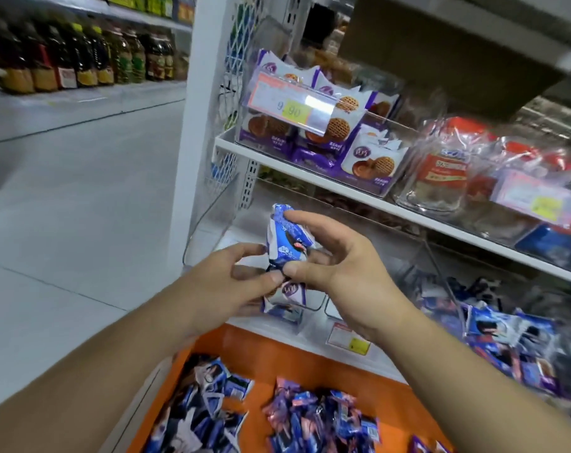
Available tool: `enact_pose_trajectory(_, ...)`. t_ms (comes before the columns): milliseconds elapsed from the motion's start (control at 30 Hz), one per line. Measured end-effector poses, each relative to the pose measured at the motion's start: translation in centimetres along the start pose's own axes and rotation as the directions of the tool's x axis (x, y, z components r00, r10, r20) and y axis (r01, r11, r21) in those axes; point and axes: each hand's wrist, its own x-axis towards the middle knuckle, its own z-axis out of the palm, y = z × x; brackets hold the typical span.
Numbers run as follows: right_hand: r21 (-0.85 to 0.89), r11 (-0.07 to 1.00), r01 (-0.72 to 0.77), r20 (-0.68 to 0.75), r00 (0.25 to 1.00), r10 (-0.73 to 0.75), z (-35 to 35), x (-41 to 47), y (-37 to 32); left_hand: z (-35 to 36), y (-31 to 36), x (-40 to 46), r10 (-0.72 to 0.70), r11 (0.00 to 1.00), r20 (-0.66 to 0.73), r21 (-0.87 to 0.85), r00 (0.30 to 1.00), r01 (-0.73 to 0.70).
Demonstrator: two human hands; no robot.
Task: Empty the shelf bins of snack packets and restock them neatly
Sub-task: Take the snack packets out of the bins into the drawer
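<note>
Head view showed both my hands up in front of the shelf, w/ one blue snack packet [285,238] held between them. My right hand [336,269] had its grip curled on it: one finger on the top end, thumb pinching the bottom end. My left hand [232,276] pinched the bottom too, fingers bent in close. The packet stood upright, long side going up & down, front face turned toward me, top end tipped a bit left.

It looked light & soft, I think, w/ a crinkly wrapper that could slip. The cookie inside could prob. crack if squeezed hard. Best hold was by the flat sealed ends, not the puffy middle.

Just under my hands was the clear bin [310,305] w/ a white-and-purple packet [287,294] in it. More loose packets [320,416] lay on the orange bottom shelf [268,358] below. Restocking looked barely begun.
</note>
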Motion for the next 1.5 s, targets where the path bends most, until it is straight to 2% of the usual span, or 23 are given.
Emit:
enact_pose_trajectory(67,0.047,0.999,-0.004,-0.022,1.000,0.005,-0.7,-2.1,0.0,1.6,0.5,-0.9,-0.041,0.997,0.091,-0.069,0.995,0.047)
enact_pose_trajectory(200,-0.020,1.000,-0.021,-0.086,0.996,0.019,-2.2,-6.3,0.0,3.8,0.1,-1.7,-0.058,0.993,0.091,0.111,0.994,0.047)
enact_pose_trajectory(333,-0.123,0.989,-0.078,-0.176,0.983,0.055,-4.3,-11.0,0.2,5.3,-0.7,-2.5,-0.028,0.938,0.050,0.348,0.998,0.009)
enact_pose_trajectory(400,-0.214,0.969,-0.124,-0.200,0.977,0.081,-6.0,-13.4,1.4,6.1,-1.2,-3.0,-0.024,0.920,0.030,0.393,0.999,0.010)
enact_pose_trajectory(500,-0.413,0.880,-0.235,-0.235,0.961,0.146,-8.7,-17.0,3.6,7.4,-2.9,-3.2,-0.043,0.902,0.040,0.430,0.998,0.021)
enact_pose_trajectory(633,-0.391,0.849,-0.356,-0.343,0.912,0.225,-12.5,-21.0,4.5,11.5,-6.2,-2.5,-0.126,0.865,0.078,0.496,0.989,0.071)
enact_pose_trajectory(767,-0.345,0.863,-0.368,-0.402,0.889,0.219,-16.2,-22.3,4.8,18.1,-10.7,-2.1,-0.189,0.850,0.134,0.519,0.973,0.094)
enact_pose_trajectory(833,-0.346,0.868,-0.356,-0.412,0.889,0.200,-17.6,-22.7,5.0,22.4,-12.3,-1.7,-0.171,0.899,0.166,0.429,0.971,0.085)
enact_pose_trajectory(933,-0.388,0.858,-0.337,-0.398,0.901,0.174,-19.4,-23.4,5.1,29.7,-12.1,-0.8,-0.155,0.952,0.274,0.299,0.949,0.069)
enact_pose_trajectory(1033,-0.459,0.835,-0.302,-0.395,0.912,0.113,-20.8,-23.6,5.3,34.2,-11.3,0.4,-0.188,0.943,0.356,0.326,0.915,0.067)
enact_pose_trajectory(1133,-0.535,0.791,-0.298,-0.378,0.921,0.092,-21.3,-23.9,5.3,33.8,-9.6,0.8,-0.223,0.948,0.280,0.285,0.934,0.140)
enact_pose_trajectory(1233,-0.574,0.774,-0.267,-0.343,0.937,0.069,-20.7,-23.8,5.0,30.2,-6.8,0.1,-0.220,0.975,0.195,0.016,0.956,0.221)
enact_pose_trajectory(1333,-0.569,0.793,-0.220,-0.261,0.962,0.080,-18.5,-23.1,4.7,26.1,-4.3,-1.7,-0.195,0.954,0.282,-0.168,0.939,0.249)
enact_pose_trajectory(1400,-0.591,0.783,-0.193,-0.199,0.976,0.090,-16.5,-22.4,4.6,23.9,-3.4,-3.1,-0.189,0.975,0.280,-0.062,0.941,0.214)
enact_pose_trajectory(1500,-0.637,0.751,-0.175,-0.123,0.985,0.125,-13.6,-21.5,5.0,19.8,-2.8,-4.7,-0.134,0.952,0.152,0.294,0.979,0.085)
